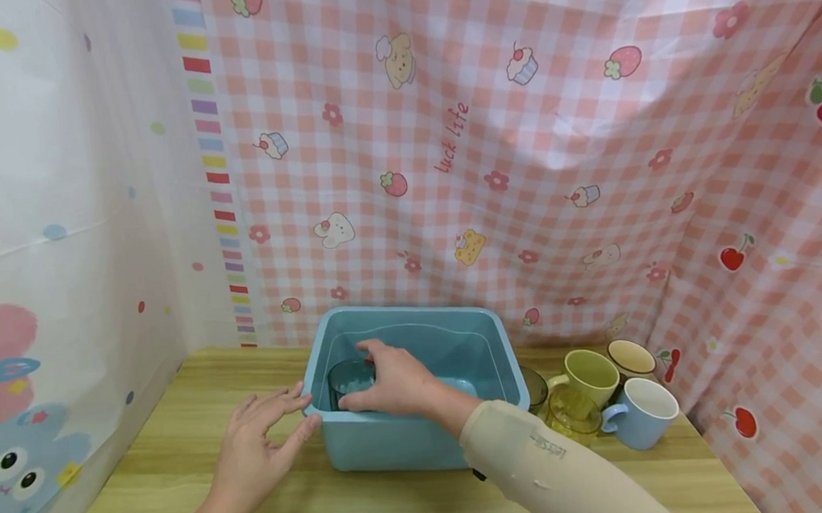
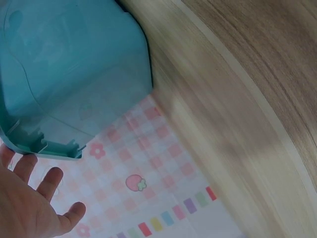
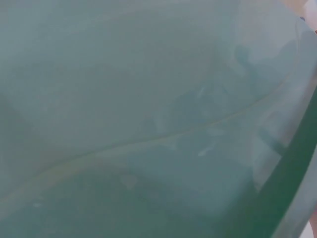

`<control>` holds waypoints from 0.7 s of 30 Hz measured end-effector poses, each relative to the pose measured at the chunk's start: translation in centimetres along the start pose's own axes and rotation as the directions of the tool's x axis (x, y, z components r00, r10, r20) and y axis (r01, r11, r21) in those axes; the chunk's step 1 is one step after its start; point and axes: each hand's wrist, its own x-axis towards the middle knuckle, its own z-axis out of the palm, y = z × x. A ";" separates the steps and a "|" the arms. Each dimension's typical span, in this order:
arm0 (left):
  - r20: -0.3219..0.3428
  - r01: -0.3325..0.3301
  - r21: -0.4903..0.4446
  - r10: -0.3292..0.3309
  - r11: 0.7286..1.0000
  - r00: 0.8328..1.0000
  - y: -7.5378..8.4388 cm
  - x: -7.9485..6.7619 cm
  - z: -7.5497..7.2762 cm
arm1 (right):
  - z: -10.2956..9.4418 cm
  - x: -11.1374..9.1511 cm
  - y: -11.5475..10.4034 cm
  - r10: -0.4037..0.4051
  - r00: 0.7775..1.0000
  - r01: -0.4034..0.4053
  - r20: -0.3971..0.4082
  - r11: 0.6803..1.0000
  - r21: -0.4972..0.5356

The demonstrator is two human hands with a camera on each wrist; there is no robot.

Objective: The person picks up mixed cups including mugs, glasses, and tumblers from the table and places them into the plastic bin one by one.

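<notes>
- A person's right hand [image 1: 392,377] grasps a dark glass [image 1: 351,376] inside a blue bin [image 1: 393,443], thumb on the near side and fingers reaching across the rim; the glass sits at the bin's left end, near the wall.
- The left hand [image 1: 253,443] is relaxed and grips nothing, its fingertips at the bin's left rim.
- Smooth glass and a hold high on its rim could, it seems, let it slip and knock the bin wall.
- A push from the left hand might slide the bin into the cups clustered just beside its right end, chipping or toppling them.
- In that cluster on the wooden table [image 1: 142,449]: a brownish glass [image 1: 535,389] partly hidden by the bin, a green mug [image 1: 590,373], an amber cup [image 1: 574,417], a cream mug [image 1: 631,357] and a light blue mug [image 1: 645,413]. No contents can be made out in them.
- The light blue mug, close to the table's right edge, appears likeliest to fall if nudged.
- Whether the held glass touches the bin floor cannot be told.
</notes>
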 end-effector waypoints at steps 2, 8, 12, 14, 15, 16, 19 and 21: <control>0.002 0.001 0.000 -0.001 1.000 1.000 0.0 0.0 0.0 | 0.0 0.2 0.0 -0.004 1.000 0.004 0.010 1.000 -0.003; -0.004 -0.001 -0.001 0.001 1.000 1.000 0.0 0.1 0.0 | 0.1 0.8 0.0 -0.043 0.998 0.044 0.036 0.998 -0.043; -0.011 -0.004 -0.003 0.004 1.000 1.000 0.0 0.1 -0.1 | 0.1 1.1 0.1 -0.078 0.995 0.082 0.059 0.994 -0.067; -0.014 -0.008 -0.005 0.008 1.000 1.000 0.0 0.1 -0.1 | 0.1 1.3 0.2 -0.094 0.993 0.100 0.073 0.992 -0.076; -0.014 -0.009 -0.006 0.008 1.000 1.000 0.0 0.2 -0.1 | 0.1 1.4 0.2 -0.101 0.992 0.108 0.082 0.991 -0.081; -0.013 -0.009 -0.007 0.009 1.000 1.000 0.0 0.2 -0.1 | 0.2 1.5 0.2 -0.107 0.990 0.114 0.090 0.990 -0.086; -0.007 -0.007 -0.006 0.007 1.000 1.000 0.0 0.2 -0.1 | 0.2 1.9 0.2 -0.120 0.987 0.130 0.106 0.986 -0.099; -0.003 -0.001 -0.006 0.001 1.000 1.000 0.0 0.2 -0.1 | 0.3 2.0 0.2 -0.125 0.986 0.137 0.114 0.985 -0.104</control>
